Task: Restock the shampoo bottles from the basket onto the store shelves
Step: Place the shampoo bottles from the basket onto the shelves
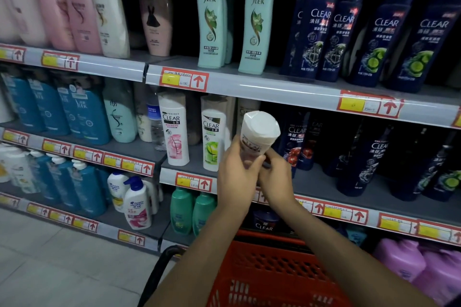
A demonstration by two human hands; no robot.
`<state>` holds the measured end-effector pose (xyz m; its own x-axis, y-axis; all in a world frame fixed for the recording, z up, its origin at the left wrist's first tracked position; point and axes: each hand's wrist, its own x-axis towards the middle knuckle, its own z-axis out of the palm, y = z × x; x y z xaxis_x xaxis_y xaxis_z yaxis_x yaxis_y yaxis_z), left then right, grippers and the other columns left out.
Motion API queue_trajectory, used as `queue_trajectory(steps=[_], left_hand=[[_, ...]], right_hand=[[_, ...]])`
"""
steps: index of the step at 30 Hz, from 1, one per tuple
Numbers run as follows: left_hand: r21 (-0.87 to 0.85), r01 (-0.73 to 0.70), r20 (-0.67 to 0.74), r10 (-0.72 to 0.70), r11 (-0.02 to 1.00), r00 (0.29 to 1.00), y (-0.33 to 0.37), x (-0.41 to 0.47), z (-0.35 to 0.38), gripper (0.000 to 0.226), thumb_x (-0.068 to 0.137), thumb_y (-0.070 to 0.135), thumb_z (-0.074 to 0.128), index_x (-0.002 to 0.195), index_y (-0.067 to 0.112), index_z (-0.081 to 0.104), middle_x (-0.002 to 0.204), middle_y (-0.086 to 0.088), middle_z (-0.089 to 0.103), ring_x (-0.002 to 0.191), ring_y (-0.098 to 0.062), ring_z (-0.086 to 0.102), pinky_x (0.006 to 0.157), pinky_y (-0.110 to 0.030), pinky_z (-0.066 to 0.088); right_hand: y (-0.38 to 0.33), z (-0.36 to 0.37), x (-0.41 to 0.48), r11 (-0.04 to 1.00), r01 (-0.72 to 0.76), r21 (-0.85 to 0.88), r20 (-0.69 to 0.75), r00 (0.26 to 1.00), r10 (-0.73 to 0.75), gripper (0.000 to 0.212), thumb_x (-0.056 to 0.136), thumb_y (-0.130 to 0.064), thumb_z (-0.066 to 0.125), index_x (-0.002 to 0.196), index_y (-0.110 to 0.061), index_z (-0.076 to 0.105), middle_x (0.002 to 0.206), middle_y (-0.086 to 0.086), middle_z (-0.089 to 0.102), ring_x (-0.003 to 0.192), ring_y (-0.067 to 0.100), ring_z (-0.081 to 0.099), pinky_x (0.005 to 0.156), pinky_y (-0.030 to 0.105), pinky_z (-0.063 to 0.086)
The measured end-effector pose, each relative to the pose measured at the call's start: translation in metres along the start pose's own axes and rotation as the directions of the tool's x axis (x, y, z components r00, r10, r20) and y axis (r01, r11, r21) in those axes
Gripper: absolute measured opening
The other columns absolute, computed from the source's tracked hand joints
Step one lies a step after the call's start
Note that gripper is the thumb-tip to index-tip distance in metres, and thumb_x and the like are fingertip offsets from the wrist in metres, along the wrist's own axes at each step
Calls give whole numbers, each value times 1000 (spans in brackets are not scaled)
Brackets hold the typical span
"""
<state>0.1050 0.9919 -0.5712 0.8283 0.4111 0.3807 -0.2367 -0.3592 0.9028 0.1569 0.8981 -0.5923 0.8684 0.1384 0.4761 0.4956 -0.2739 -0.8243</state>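
Both hands hold one white Clear shampoo bottle (pixel 259 132) in front of the middle shelf, its cap tilted toward me. My left hand (pixel 237 172) wraps its lower body from the left. My right hand (pixel 277 174) grips it from the right and below. On the middle shelf (pixel 189 159) just left of the bottle stand two white Clear bottles, one with a pink label (pixel 174 129) and one with a green label (pixel 212 134). The red plastic basket (pixel 269 271) sits below my forearms; its contents are hidden by my arms.
Dark blue Clear bottles (pixel 359 157) fill the middle shelf to the right. The upper shelf holds mint Slek bottles (pixel 212 17) and more dark blue Clear bottles (pixel 389 37). Teal pump bottles (pixel 84 187) and purple jugs (pixel 419 266) stand lower down. Pale floor lies at the lower left.
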Motion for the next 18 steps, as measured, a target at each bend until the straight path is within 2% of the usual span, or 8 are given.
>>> queue_trajectory(steps=[3, 5, 7, 9, 11, 14, 18], left_hand=[[74, 14, 3, -14, 997, 1000, -7, 8, 8, 64, 101, 32, 62, 157, 38, 31, 131, 11, 65, 112, -8, 65, 96, -37, 56], [110, 70, 33, -74, 991, 997, -13, 13, 12, 67, 104, 32, 55, 161, 39, 20, 142, 5, 61, 121, -17, 63, 101, -43, 54], [108, 119, 60, -126, 987, 990, -21, 16, 16, 68, 105, 26, 51, 162, 40, 17, 150, 4, 55, 129, -20, 59, 107, -45, 51], [93, 143, 63, -149, 985, 987, -27, 20, 18, 69, 102, 16, 49, 160, 40, 22, 152, 5, 53, 131, -20, 58, 109, -45, 49], [86, 148, 56, -153, 985, 987, -32, 26, 21, 64, 96, 10, 49, 152, 37, 36, 142, 4, 59, 123, -20, 62, 105, -45, 52], [103, 176, 73, -184, 979, 980, -36, 30, 28, 44, 93, 15, 49, 134, 32, 50, 121, 0, 66, 107, -22, 66, 94, -47, 57], [171, 203, 101, -222, 964, 970, -44, 30, 28, 31, 104, 24, 47, 133, 23, 57, 121, -4, 66, 109, -24, 65, 92, -40, 56]], right_hand=[[7, 0, 14, 996, 29, -81, 52, 998, -25, 39, 95, -10, 68, 130, -27, 65, 111, -20, 73, 105, -11, 64, 86, 17, 54], [16, 3, 17, 991, 25, -135, 68, 998, -16, 37, 96, -15, 67, 130, -28, 64, 111, -18, 73, 102, -10, 65, 84, 21, 55], [25, 7, 16, 984, 17, -177, 84, 996, -2, 36, 97, -21, 65, 132, -30, 63, 111, -16, 74, 99, -4, 68, 85, 29, 59], [33, 11, 18, 980, -10, -198, 92, 995, 29, 35, 98, -24, 64, 131, -33, 62, 108, -14, 74, 96, 0, 69, 84, 33, 60], [37, 12, 23, 976, -43, -214, 97, 993, 65, 31, 97, -28, 62, 128, -33, 62, 105, -12, 74, 94, 4, 70, 84, 38, 61], [43, 14, 32, 967, -88, -240, 104, 988, 116, 29, 97, -33, 63, 126, -33, 60, 103, -13, 73, 93, 2, 69, 83, 40, 61], [48, 19, 44, 946, -120, -300, 73, 986, 148, 30, 95, -40, 67, 121, -28, 58, 107, -7, 73, 96, 10, 70, 83, 41, 60]])
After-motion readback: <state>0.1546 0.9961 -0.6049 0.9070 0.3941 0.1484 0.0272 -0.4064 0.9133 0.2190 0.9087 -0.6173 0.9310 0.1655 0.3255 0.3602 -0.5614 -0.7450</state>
